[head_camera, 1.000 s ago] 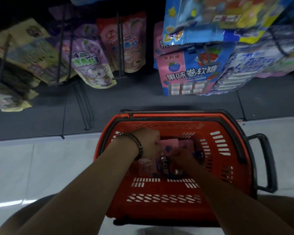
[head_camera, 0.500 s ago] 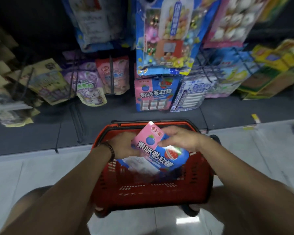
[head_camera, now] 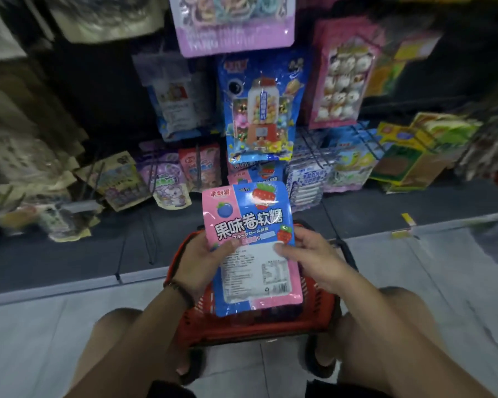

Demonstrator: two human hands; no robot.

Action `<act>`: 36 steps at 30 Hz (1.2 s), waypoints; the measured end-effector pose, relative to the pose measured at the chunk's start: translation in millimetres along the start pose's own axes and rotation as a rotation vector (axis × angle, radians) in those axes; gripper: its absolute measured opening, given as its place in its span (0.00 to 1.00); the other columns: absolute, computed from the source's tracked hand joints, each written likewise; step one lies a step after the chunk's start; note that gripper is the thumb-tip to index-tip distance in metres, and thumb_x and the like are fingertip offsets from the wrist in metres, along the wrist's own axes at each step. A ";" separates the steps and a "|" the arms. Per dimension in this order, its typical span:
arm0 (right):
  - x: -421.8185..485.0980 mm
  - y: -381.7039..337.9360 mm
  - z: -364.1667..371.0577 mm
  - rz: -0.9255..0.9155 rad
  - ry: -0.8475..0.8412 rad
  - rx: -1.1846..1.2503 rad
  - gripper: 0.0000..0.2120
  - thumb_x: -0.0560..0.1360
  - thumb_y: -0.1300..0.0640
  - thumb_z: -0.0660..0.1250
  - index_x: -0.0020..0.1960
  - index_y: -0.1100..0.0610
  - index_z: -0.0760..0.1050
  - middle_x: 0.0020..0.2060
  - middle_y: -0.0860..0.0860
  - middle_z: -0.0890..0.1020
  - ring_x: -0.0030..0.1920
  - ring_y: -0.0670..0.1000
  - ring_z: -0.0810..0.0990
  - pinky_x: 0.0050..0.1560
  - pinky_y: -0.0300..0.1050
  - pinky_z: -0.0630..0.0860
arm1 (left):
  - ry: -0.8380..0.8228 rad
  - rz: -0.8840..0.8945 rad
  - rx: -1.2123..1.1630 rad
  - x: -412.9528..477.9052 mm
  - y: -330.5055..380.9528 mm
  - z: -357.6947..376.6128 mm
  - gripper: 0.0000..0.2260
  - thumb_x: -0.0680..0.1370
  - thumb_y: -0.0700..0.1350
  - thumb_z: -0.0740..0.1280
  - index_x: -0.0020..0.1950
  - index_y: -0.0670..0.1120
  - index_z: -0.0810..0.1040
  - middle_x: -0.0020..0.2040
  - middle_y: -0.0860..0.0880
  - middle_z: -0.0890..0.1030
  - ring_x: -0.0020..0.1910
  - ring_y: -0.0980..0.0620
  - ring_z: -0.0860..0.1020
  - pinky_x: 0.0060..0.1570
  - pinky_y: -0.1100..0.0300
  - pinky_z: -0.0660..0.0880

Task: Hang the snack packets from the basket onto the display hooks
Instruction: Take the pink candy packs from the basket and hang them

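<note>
Left hand (head_camera: 206, 261), right hand (head_camera: 309, 258) both pinch snack packets (head_camera: 247, 218) between them, above basket (head_camera: 270, 326). Probably light, floppy, slick film. Suggest regrip at top edge for hooking.

A shop: packaged snacks (head_camera: 259, 110) hang on display hooks (head_camera: 314, 145) above a red shopping basket (head_camera: 314, 311).

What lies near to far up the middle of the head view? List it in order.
Red basket → candy packets gripped by the left hand and right hand → matching packets hanging low → blue gumball-machine packet → purple packet at the top.
</note>
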State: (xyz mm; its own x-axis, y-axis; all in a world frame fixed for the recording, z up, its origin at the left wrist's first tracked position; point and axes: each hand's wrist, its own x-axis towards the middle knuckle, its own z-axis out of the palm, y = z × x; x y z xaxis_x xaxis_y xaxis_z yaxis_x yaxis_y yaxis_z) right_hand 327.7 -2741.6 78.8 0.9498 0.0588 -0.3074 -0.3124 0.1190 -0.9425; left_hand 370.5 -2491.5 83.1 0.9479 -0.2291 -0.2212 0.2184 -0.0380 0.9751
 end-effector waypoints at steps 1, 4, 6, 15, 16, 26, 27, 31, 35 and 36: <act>-7.5 -2.2 3.2 -0.034 0.015 -0.007 0.16 0.76 0.62 0.77 0.64 0.61 0.83 0.59 0.58 0.88 0.63 0.63 0.86 0.66 0.60 0.81 | 0.018 -0.001 0.013 -4.8 4.8 2.6 0.08 0.80 0.40 0.75 0.58 0.48 0.87 0.59 0.47 0.89 0.59 0.43 0.87 0.66 0.38 0.80; -19.7 -12.1 4.0 -0.087 0.026 -0.036 0.15 0.80 0.68 0.72 0.65 0.63 0.81 0.60 0.58 0.88 0.60 0.60 0.88 0.60 0.54 0.85 | 0.029 0.006 0.088 -12.9 20.0 9.1 0.08 0.81 0.42 0.75 0.60 0.45 0.86 0.57 0.49 0.89 0.57 0.47 0.88 0.65 0.39 0.81; -28.3 -20.7 6.7 -0.111 0.060 -0.038 0.15 0.80 0.69 0.72 0.65 0.63 0.81 0.59 0.57 0.89 0.59 0.58 0.88 0.57 0.50 0.85 | 0.072 0.019 0.103 -18.3 31.4 13.6 0.07 0.81 0.44 0.75 0.58 0.44 0.84 0.55 0.49 0.90 0.56 0.48 0.88 0.63 0.40 0.82; -51.3 -47.7 46.6 -0.405 0.265 -0.119 0.10 0.76 0.67 0.77 0.50 0.53 0.85 0.48 0.49 0.90 0.49 0.48 0.88 0.56 0.51 0.84 | 0.189 0.228 0.263 -73.6 51.3 70.6 0.35 0.70 0.68 0.74 0.71 0.53 0.69 0.67 0.53 0.76 0.66 0.53 0.77 0.67 0.50 0.77; -53.2 -49.5 53.1 -0.441 0.266 -0.177 0.10 0.76 0.66 0.78 0.47 0.50 0.85 0.44 0.47 0.89 0.46 0.46 0.86 0.51 0.48 0.83 | 0.133 0.221 0.161 -72.1 55.0 72.3 0.34 0.72 0.64 0.77 0.72 0.54 0.69 0.67 0.53 0.77 0.65 0.55 0.80 0.66 0.51 0.79; -54.5 -73.7 61.2 -0.503 0.376 -0.164 0.14 0.77 0.54 0.77 0.60 0.42 0.82 0.60 0.47 0.83 0.59 0.50 0.83 0.63 0.52 0.80 | 0.115 0.290 0.248 -52.0 81.1 25.0 0.08 0.86 0.47 0.67 0.59 0.49 0.86 0.52 0.55 0.88 0.50 0.68 0.84 0.51 0.65 0.78; -50.9 -80.5 54.8 -0.463 0.452 -0.067 0.15 0.78 0.54 0.77 0.62 0.44 0.79 0.61 0.46 0.82 0.59 0.50 0.82 0.63 0.50 0.80 | 0.075 0.264 0.252 -50.4 81.7 17.0 0.09 0.86 0.48 0.67 0.60 0.49 0.86 0.53 0.55 0.89 0.52 0.65 0.85 0.54 0.62 0.79; -34.6 -92.5 36.5 -0.319 0.365 -0.023 0.23 0.79 0.48 0.77 0.70 0.51 0.77 0.64 0.52 0.85 0.63 0.55 0.85 0.66 0.61 0.82 | -0.014 0.228 0.239 -47.3 88.3 1.2 0.09 0.84 0.50 0.69 0.59 0.50 0.86 0.51 0.58 0.89 0.51 0.59 0.86 0.56 0.57 0.80; -27.9 -90.6 34.3 -0.313 0.272 0.027 0.09 0.84 0.60 0.70 0.63 0.57 0.83 0.57 0.56 0.89 0.60 0.61 0.88 0.67 0.68 0.81 | -0.022 0.228 0.230 -42.2 96.7 2.2 0.07 0.84 0.50 0.70 0.59 0.51 0.85 0.55 0.56 0.89 0.55 0.55 0.87 0.62 0.52 0.81; -26.4 -90.1 33.1 -0.304 0.264 0.043 0.09 0.84 0.61 0.70 0.62 0.56 0.84 0.57 0.56 0.89 0.60 0.62 0.88 0.67 0.68 0.80 | -0.021 0.218 0.206 -39.3 96.6 1.4 0.07 0.83 0.50 0.71 0.59 0.52 0.85 0.55 0.55 0.89 0.56 0.53 0.87 0.63 0.50 0.81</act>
State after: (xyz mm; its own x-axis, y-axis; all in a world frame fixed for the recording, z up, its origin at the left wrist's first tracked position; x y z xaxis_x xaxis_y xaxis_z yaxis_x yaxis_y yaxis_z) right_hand 330.2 -2721.0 176.2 0.9693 -0.2417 -0.0439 -0.0117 0.1332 -0.9910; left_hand 353.9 -2487.6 186.1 0.9620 -0.2731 -0.0076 -0.0436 -0.1812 0.9825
